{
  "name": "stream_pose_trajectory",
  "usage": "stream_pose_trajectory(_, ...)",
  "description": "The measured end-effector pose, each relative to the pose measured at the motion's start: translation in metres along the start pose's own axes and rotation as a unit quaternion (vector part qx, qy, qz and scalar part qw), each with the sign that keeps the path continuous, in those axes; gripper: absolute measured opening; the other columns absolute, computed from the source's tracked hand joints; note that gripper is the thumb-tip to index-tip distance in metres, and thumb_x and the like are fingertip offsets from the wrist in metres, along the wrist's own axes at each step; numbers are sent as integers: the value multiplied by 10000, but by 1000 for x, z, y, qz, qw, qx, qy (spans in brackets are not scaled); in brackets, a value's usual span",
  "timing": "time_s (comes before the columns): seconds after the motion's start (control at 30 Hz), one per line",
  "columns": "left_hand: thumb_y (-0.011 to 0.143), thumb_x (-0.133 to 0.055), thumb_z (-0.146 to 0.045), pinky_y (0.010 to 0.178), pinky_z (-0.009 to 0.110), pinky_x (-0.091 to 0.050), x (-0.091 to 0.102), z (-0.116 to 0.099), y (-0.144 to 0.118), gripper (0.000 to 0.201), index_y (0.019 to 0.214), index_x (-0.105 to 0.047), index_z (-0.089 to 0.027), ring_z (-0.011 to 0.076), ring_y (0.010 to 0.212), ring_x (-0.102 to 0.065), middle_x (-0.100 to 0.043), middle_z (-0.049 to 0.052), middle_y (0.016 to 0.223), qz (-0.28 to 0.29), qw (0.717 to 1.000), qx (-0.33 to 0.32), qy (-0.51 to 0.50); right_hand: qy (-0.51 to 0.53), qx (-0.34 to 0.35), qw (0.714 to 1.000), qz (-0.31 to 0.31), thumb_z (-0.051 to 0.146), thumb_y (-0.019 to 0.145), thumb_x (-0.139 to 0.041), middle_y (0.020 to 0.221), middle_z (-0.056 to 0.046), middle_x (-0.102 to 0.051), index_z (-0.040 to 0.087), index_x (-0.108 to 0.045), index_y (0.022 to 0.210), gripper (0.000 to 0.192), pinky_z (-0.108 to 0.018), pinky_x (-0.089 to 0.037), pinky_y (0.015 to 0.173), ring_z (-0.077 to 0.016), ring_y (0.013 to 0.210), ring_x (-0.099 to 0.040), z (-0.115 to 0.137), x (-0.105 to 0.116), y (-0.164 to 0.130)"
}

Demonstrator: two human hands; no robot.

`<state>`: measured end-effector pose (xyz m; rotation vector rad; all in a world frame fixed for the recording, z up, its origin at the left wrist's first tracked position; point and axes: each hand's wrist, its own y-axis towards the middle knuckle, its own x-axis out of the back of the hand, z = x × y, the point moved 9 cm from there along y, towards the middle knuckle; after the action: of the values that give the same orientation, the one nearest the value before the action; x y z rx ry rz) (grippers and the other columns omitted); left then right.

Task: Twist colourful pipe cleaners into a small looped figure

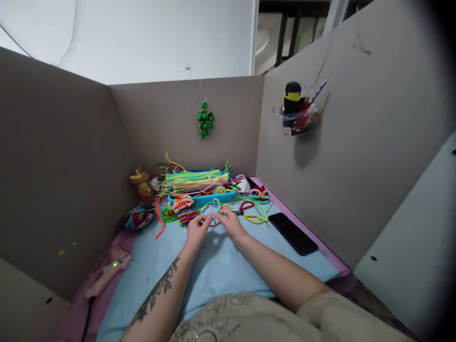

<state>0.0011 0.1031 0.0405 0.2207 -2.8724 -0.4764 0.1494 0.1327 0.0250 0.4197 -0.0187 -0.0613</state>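
Looped pipe cleaners [214,205] in teal and purple are pinched between my two hands, a little above the blue cloth. My left hand [198,228] grips them from the left, thumb and fingers together. From the right, my right hand [230,222] closes on them in the same way. The exact twists at the fingertips are too small to make out. Just beyond my hands lies a striped, coiled bundle [185,209] in orange, pink and other colours. Scissors with red and yellow handles [252,219] lie right of my right hand.
A blue tray [203,198] heaped with colourful pipe cleaners [199,180] stands at the back. A black phone [292,233] lies on the right. On the left are a dark bowl [131,223] and a pink glue gun [109,275]. Grey partitions [228,128] surround the table.
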Motion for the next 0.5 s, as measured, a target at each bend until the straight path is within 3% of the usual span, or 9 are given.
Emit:
stream_pose_trajectory(0.3,631,-633,-461,480,211,-278,5,1,-1,342,531,-561,-143,90,483,-360,-432,-34,469,-15,1000,19,-16,-9,10,1000,13,332,685,-593,951,-49,-543,182,-551,591,181,-344,-340,924,-186,947,-514,-2,-5,-3)
stream_pose_trajectory(0.4,648,-624,-439,487,209,-300,6,-1,-2,307,563,-583,-147,90,488,-387,-478,-27,503,-26,1000,11,-14,-2,11,1000,10,335,697,-582,964,-52,-542,183,-548,600,184,-351,-334,929,-192,965,-504,0,-4,-2)
stream_pose_trajectory(0.5,680,-605,-407,504,207,-343,14,-10,-5,245,705,-630,-164,92,509,-429,-560,-10,608,-79,997,-21,7,-6,19,999,-27,340,723,-557,971,-54,-532,185,-535,611,192,-337,-339,919,-193,995,-481,5,5,-1)
